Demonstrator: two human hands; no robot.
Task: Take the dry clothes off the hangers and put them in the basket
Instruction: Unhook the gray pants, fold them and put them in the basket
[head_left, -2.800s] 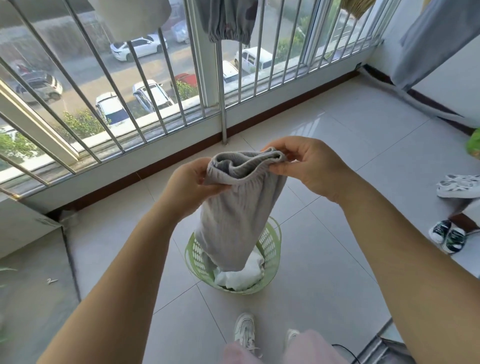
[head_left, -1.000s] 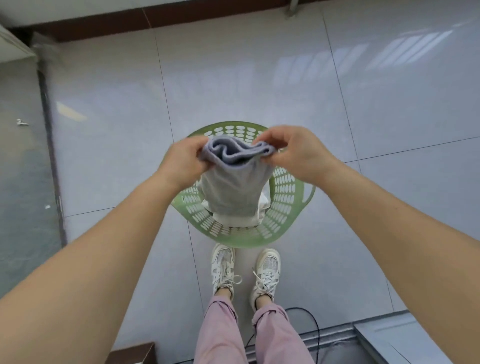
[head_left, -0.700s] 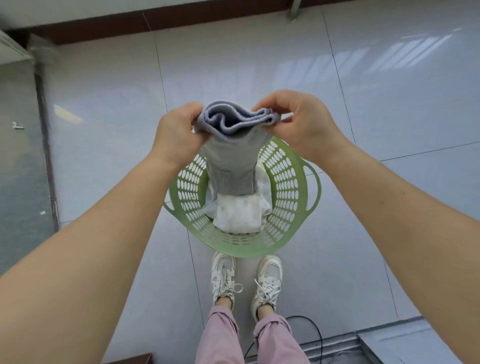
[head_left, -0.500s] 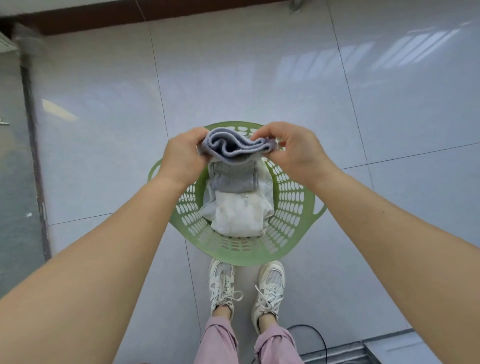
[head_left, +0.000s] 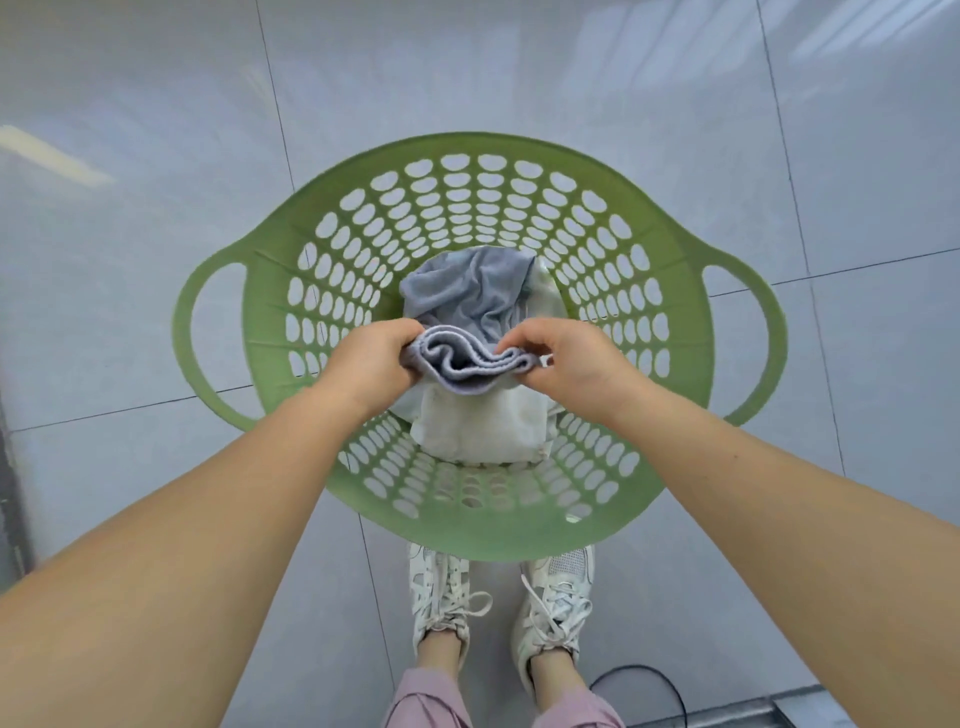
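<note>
A round green perforated basket (head_left: 670, 291) with two handles stands on the tiled floor below me. Inside it lies a folded white garment (head_left: 483, 431). Grey trousers (head_left: 467, 296) are bunched on top of the white one, their far end resting in the basket. My left hand (head_left: 371, 364) and my right hand (head_left: 566, 358) both pinch the grey waistband low inside the basket, one at each end.
My two white sneakers (head_left: 452, 597) stand just behind the basket's near rim. A black cable (head_left: 670, 686) curls on the floor at the lower right, next to a metal threshold strip (head_left: 810, 706). Grey floor tiles surround the basket.
Both hands have lowered the grey trousers down into the basket, and the fabric has piled up on the white garment. The view has dropped closer to the basket.
</note>
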